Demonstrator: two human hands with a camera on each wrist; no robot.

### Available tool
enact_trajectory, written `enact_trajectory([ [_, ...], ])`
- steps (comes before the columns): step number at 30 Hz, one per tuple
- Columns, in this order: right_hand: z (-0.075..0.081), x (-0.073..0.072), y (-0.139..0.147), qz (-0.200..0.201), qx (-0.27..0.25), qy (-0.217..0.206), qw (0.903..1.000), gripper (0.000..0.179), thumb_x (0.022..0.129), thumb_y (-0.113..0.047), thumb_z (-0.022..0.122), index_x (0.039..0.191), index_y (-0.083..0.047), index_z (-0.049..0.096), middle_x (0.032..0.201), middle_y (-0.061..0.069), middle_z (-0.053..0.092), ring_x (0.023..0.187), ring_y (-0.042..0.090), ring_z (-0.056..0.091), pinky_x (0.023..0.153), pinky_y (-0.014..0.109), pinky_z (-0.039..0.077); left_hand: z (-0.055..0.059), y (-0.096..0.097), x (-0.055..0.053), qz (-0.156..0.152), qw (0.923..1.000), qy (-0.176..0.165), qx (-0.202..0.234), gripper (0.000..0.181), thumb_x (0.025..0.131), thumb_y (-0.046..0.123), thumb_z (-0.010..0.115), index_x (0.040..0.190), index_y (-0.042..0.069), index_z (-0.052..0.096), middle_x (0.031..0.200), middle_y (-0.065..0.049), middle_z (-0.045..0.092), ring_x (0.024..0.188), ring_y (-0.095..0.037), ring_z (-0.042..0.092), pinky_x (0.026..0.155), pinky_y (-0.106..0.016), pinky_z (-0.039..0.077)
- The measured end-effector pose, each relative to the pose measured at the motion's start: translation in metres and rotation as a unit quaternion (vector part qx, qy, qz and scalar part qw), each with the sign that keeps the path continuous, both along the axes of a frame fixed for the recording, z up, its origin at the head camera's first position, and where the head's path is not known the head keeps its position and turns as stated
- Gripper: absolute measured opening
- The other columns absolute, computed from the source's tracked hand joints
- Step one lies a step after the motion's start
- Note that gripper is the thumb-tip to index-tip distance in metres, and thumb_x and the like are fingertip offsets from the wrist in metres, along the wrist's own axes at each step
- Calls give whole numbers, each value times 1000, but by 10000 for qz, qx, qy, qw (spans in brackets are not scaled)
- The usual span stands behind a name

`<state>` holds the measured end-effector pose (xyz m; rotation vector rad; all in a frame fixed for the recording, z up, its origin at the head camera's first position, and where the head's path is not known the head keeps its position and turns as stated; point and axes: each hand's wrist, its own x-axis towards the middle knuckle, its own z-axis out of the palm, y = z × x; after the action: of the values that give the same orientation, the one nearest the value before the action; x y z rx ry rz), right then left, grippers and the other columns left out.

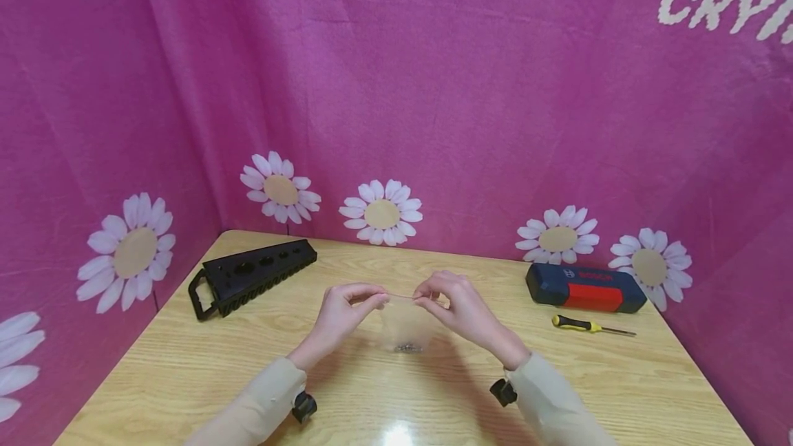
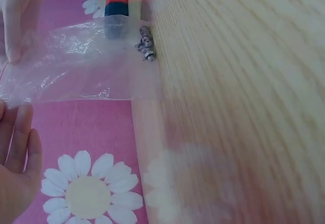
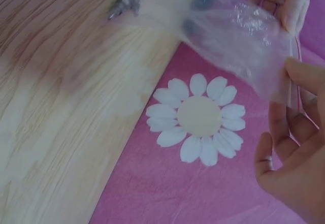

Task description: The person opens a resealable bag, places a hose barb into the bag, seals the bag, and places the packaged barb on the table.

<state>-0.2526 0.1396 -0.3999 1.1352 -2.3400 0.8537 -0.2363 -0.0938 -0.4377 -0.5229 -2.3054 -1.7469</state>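
A clear zip-lock bag [image 1: 405, 325] hangs upright between both hands, above the middle of the table. Its top edge, with a red line along the seal, is pinched at one corner by my left hand [image 1: 343, 308] and at the other by my right hand [image 1: 455, 301]. Small metal screws or similar hardware [image 2: 146, 43] lie gathered at the bottom of the bag, close to the tabletop. In the right wrist view the bag [image 3: 228, 36] stretches away from the fingers, and the seal runs between the two hands.
At the left back lies a black plastic rack [image 1: 260, 270] with holes and a handle. A dark blue and red Bosch case [image 1: 585, 288] is at the right, with a yellow-black screwdriver [image 1: 576, 323] in front of it. A pink flowered cloth [image 1: 434, 122] hangs behind the wooden table [image 1: 347, 398].
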Motion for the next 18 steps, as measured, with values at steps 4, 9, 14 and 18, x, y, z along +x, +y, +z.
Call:
enact_trajectory([
  [4, 0, 0, 6, -129, 145, 181, 9996, 4, 86, -12, 76, 87, -15, 73, 77, -5, 69, 72, 4, 56, 65, 26, 50, 0, 0, 1, -15, 10000, -58, 59, 17, 89, 22, 74, 100, 11, 78, 92, -8, 78, 82, -13, 72, 81, -19, 56],
  [9, 0, 2, 11, -485, 235, 248, 9982, 13, 83, -21, 80, 77, -17, 69, 70, -9, 63, 67, 0, 50, 64, 19, 42, 0, 0, 1, -32, 10000, 4, 54, 18, 88, 24, 74, 100, 11, 78, 92, -7, 78, 82, -14, 72, 81, -20, 57],
  [14, -2, 3, 15, -436, 128, -43, 9990, 13, 83, -19, 79, 78, -16, 68, 71, -8, 62, 68, 1, 50, 61, 19, 46, -1, 1, 1, 8, 10000, 60, 13, 16, 89, 24, 73, 99, 12, 78, 89, -6, 78, 82, -11, 72, 85, -24, 57],
  [18, -2, 3, 19, -188, 164, 57, 9997, 6, 86, -13, 77, 86, -14, 70, 77, -6, 67, 72, 1, 55, 64, 18, 48, 0, 1, 1, 75, 10000, 20, 6, 12, 90, 24, 73, 96, 15, 78, 87, -3, 78, 80, -6, 71, 85, -23, 57],
])
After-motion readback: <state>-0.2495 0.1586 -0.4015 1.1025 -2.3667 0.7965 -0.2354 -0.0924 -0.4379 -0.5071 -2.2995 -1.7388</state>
